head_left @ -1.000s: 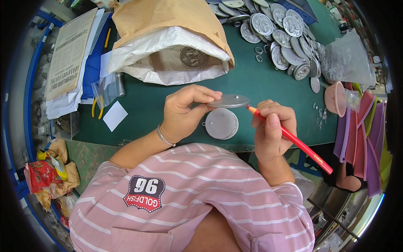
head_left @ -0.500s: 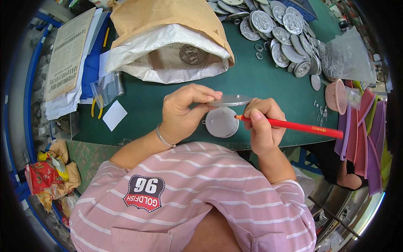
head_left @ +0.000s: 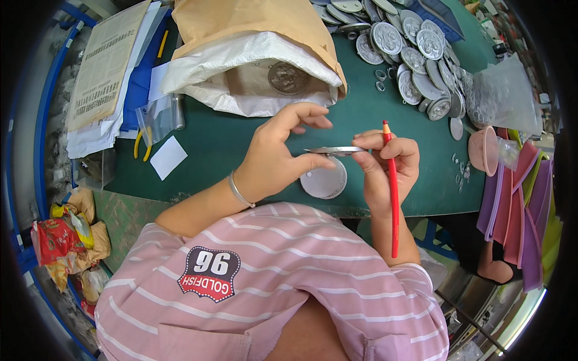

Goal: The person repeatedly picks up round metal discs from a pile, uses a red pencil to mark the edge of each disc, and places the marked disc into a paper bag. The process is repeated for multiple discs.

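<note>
My left hand [head_left: 283,153] pinches the left edge of a thin silver metal disc [head_left: 334,150], held flat and seen edge-on above the green table [head_left: 229,144]. My right hand [head_left: 385,165] grips the disc's right edge and also holds a long red pencil [head_left: 391,192], which points up and away with its length running back along my forearm. A pale round disc [head_left: 325,180] lies on the table just under the hands.
A brown-and-white sack [head_left: 259,54] lies open at the back with a round medallion inside. A heap of silver discs [head_left: 409,48] fills the back right. Papers [head_left: 102,72], a small plastic bag [head_left: 156,117] and a white card [head_left: 167,157] lie left. Pink and purple sheets [head_left: 524,198] stand right.
The red pencil has swung from pointing sideways to the right to lying upright along my right forearm. My right hand has taken hold of the disc's right edge.
</note>
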Demonstrator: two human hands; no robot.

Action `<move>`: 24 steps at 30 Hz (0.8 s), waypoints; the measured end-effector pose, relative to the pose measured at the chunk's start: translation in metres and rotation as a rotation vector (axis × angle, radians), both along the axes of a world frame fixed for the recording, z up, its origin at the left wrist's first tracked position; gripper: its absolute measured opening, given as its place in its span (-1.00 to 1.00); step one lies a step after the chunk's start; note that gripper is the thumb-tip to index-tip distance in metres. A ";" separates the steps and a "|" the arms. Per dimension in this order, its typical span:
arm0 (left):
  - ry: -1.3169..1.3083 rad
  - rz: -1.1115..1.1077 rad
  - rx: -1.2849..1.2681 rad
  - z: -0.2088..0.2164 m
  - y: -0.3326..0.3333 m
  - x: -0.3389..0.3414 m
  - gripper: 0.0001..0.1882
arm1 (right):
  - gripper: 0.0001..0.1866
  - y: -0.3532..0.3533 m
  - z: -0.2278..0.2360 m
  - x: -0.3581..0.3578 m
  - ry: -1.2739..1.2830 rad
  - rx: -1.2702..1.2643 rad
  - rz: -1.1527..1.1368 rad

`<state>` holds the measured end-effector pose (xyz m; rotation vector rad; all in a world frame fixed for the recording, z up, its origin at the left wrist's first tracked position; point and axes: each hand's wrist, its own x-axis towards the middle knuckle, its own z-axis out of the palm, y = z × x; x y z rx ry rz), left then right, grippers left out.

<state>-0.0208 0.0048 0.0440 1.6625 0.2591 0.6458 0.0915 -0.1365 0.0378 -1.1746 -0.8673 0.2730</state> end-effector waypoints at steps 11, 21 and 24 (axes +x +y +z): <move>-0.076 -0.018 0.102 -0.015 0.006 -0.002 -0.77 | -0.63 -0.007 -0.004 0.012 0.113 0.066 0.072; -0.249 0.044 0.440 -0.009 0.012 0.000 -0.75 | -0.65 -0.009 -0.002 0.014 -0.410 -0.031 -0.140; -0.250 0.074 0.503 -0.014 0.009 0.002 -0.72 | -0.66 -0.006 0.007 0.015 -0.712 -0.077 -0.228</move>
